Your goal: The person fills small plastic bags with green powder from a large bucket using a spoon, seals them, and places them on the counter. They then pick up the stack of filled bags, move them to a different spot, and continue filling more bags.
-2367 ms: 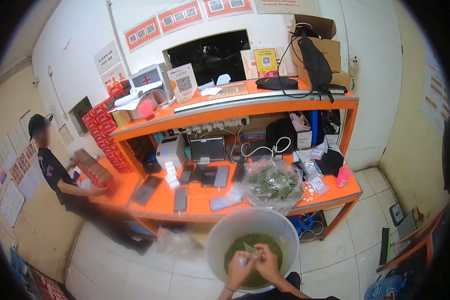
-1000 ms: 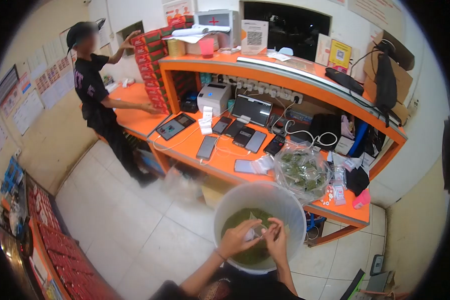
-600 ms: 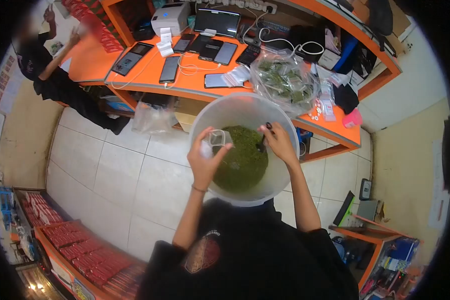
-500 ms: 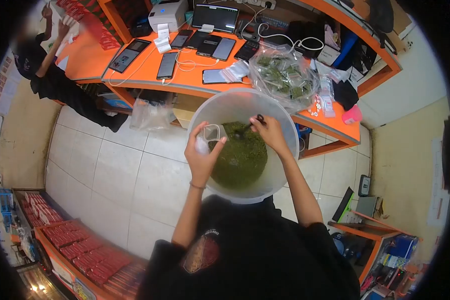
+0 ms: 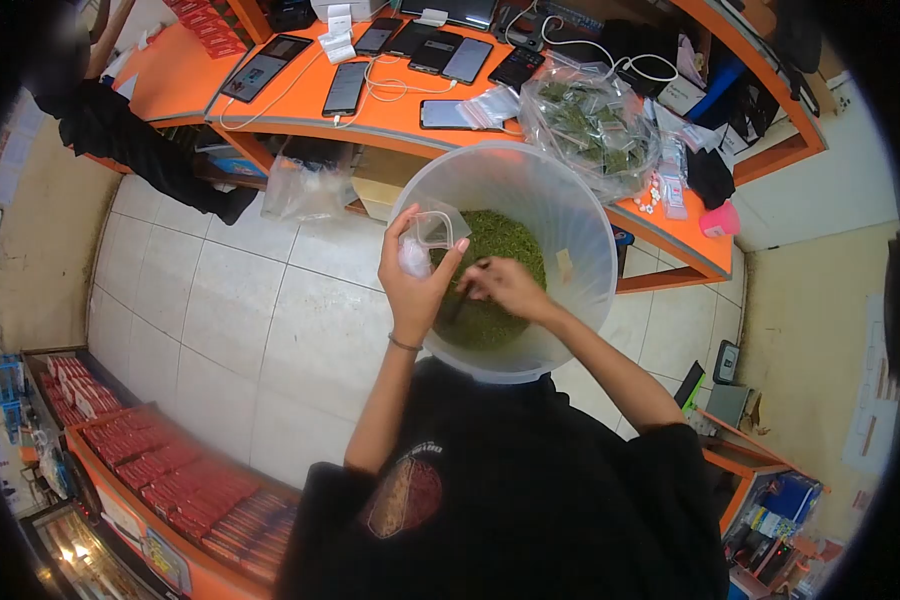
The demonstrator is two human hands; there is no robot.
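Observation:
A translucent tub [image 5: 587, 240] stands in front of my body, with crumbled green dried leaf [image 5: 507, 237] in its bottom. Over the tub's left side, my left hand [image 5: 415, 285] grips a small clear plastic bag [image 5: 452, 222]. White crumpled plastic [image 5: 413, 257] shows between the thumb and fingers of that hand. Inside the tub, my right hand [image 5: 510, 288] is closed round a dark spoon [image 5: 457, 303], which points down and left at the leaf. Motion blurs the spoon, so its bowl is hard to make out.
An orange desk [image 5: 395, 125] beyond the tub carries several phones [image 5: 345, 90], cables and a large clear bag of small green packets [image 5: 595, 130]. Another person's leg [image 5: 120, 140] extends at the left. Red packs [image 5: 160, 460] fill a shelf at lower left.
My right hand has moved down and left in the tub with the spoon. My left hand keeps its hold on the clear bag. The camera view has shifted slightly.

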